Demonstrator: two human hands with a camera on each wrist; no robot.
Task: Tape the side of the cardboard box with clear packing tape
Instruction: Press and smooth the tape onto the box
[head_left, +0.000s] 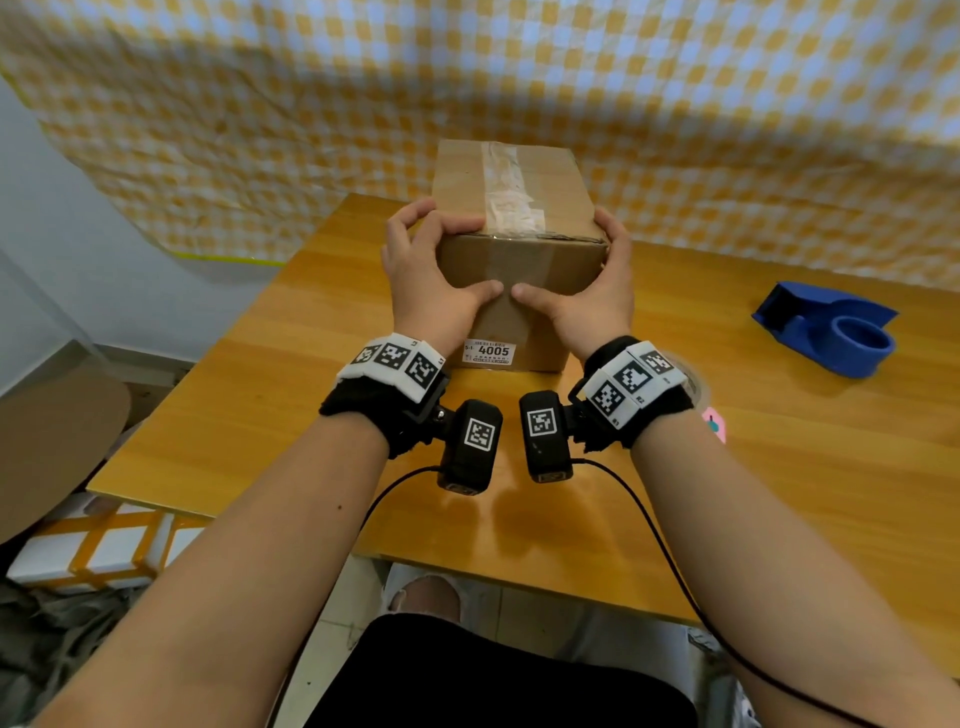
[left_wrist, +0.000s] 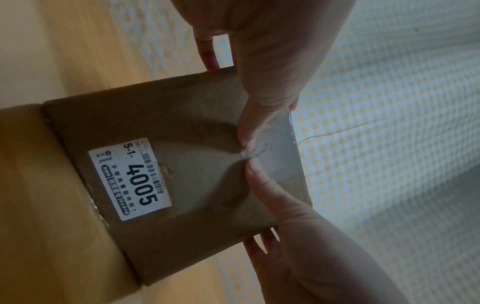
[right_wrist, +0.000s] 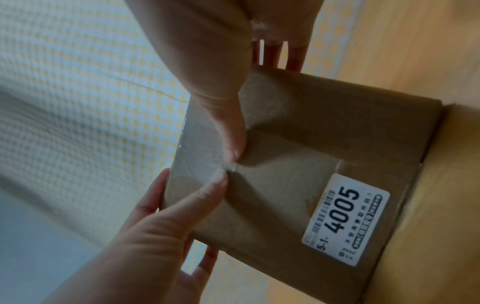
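**Thumbs pressing the tape end onto the near side of the box**

Nearest, the left hand (head_left: 426, 291) and right hand (head_left: 582, 301) clasp the cardboard box (head_left: 519, 218), which stands on the bench (head_left: 249, 395) in front of the person. Each hand's fingers curl round a side edge while the thumbs meet, tips almost touching, on the near face above the white label (head_left: 488, 353) reading 4005. Between the thumbs lies the crinkled end of clear packing tape (left_wrist: 270, 152), running up over the top edge and along the lid.

The box looks light and stiff but empty-sounding thin: hard thumb pressure could dent the panel. Gripping the corners, where the board is strongest, seems best. The tape is slick and wrinkles readily; smoothing outward from the centre should seat it.

Farther right, well apart from the box, sits a blue tape dispenser (head_left: 831, 327).
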